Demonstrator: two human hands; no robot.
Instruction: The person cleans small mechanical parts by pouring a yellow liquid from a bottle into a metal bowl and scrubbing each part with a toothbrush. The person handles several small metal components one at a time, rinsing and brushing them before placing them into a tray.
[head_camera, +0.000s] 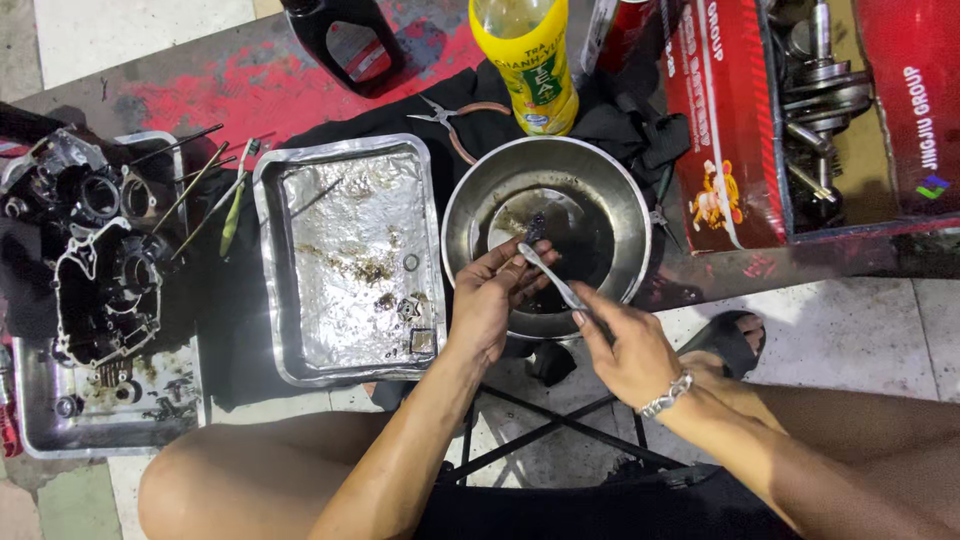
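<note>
Bare knees framed both hands at centre frame, where the left hand (492, 292) pinched a small dark part (536, 226) over the round steel bowl (610, 190) of dirty liquid while the right hand (625, 350) gripped a white toothbrush (548, 276), and oily fingers could probably let the part slip into the murk.

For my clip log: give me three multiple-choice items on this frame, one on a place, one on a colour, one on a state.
1. Where is the toothbrush held?
A. over the round bowl
B. over the square tray
C. inside the red box

2. What colour is the bottle behind the bowl?
A. blue
B. yellow
C. white

3. What is the left hand doing?
A. lying flat on the floor
B. gripping pliers
C. pinching a small dark part in its fingers

Answers: 1 A, the right hand holds the brush above the bowl. 2 B, its label and cap end are yellow. 3 C, its fingers close on the part at the brush tip.
</note>
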